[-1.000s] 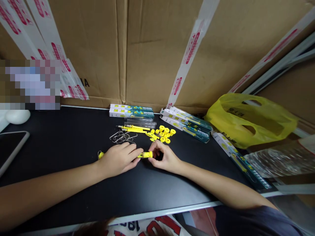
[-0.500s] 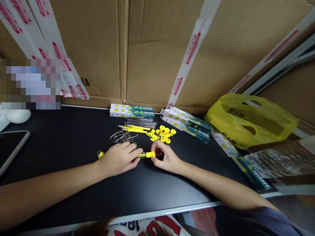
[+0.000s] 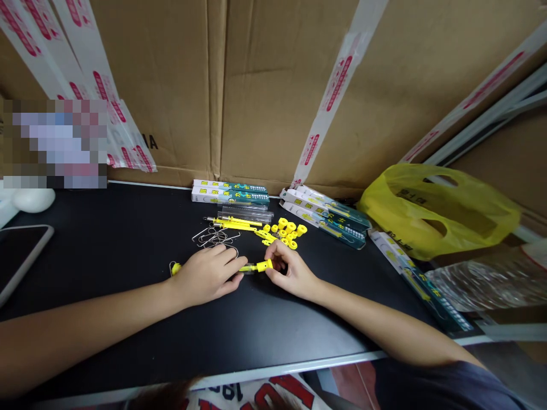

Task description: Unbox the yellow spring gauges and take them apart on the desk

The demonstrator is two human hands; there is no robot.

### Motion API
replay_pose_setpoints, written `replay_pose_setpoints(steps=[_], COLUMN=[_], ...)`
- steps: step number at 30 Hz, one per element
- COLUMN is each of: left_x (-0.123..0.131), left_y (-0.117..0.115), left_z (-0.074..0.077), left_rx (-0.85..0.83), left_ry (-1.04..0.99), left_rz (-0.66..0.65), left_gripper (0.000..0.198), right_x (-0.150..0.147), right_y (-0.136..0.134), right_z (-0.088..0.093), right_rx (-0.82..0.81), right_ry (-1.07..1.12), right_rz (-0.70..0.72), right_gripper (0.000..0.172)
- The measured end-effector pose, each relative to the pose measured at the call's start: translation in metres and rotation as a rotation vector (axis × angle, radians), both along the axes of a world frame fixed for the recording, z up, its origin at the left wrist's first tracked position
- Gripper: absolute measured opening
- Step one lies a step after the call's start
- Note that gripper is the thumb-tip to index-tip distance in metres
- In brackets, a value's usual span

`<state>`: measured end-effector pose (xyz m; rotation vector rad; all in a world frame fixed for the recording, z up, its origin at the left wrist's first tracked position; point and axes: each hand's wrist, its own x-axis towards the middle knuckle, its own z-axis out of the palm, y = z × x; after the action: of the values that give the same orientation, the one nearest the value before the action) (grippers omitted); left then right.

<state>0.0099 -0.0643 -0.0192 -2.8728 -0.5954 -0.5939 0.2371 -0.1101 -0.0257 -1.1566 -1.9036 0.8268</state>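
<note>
And the left hand [image 3: 212,271] is curled over the clear tube [image 3: 249,269], gripping it, with the tube's right end poking out towards the right hand [image 3: 285,267]! Right there, that right hand pinches a yellow cap [image 3: 263,266] between thumb and fingers. Just beyond the tube, wire hooks [image 3: 216,236] lie heaped; past its right end, loose yellow pieces [image 3: 290,229] cluster.
</note>
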Motion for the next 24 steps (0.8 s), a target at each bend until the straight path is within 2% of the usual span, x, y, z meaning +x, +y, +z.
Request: replay_pose_setpoints(steps=[24], left_x=[-0.0004], left_y=[0.0007], left_z=[-0.0012], left_rx=[-0.021], left_ry=[0.003], left_rz=[0.016], left_gripper=[0.02], right_x=[0.0038], right_y=[0.0011], right_z=[0.0052], right_rx=[0.021], right_ry=[0.006], right_rz=[-0.06], right_gripper=[0.014])
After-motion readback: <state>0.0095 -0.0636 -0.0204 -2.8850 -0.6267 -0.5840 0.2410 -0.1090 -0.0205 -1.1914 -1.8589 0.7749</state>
